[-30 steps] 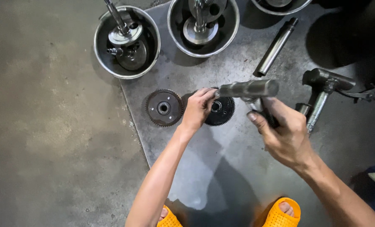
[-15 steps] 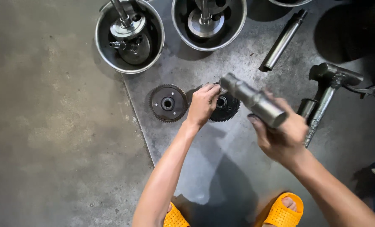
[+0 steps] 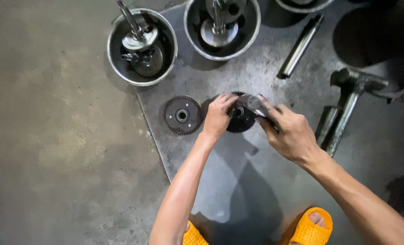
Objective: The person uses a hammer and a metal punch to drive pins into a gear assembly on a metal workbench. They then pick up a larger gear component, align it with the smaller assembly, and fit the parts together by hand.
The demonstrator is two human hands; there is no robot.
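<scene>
My left hand [image 3: 219, 114] grips a dark toothed gear [image 3: 241, 121] that lies on the metal floor plate [image 3: 238, 181]. My right hand [image 3: 287, 131] holds a short steel cylinder [image 3: 252, 102], its end standing almost upright over the gear's centre hole. A second dark gear [image 3: 183, 115] with a hub hole lies flat just left of my left hand, untouched.
Two metal bowls with shafts and parts stand at the back: one left [image 3: 142, 45], one centre [image 3: 222, 27]. A steel rod [image 3: 300, 45] lies at the back right. A hammer-like tool [image 3: 347, 104] rests at right. My orange sandals [image 3: 309, 227] are at the bottom.
My right hand swung the steel cylinder from lying sideways in the air to end-down over the gear. My left hand stayed on the gear.
</scene>
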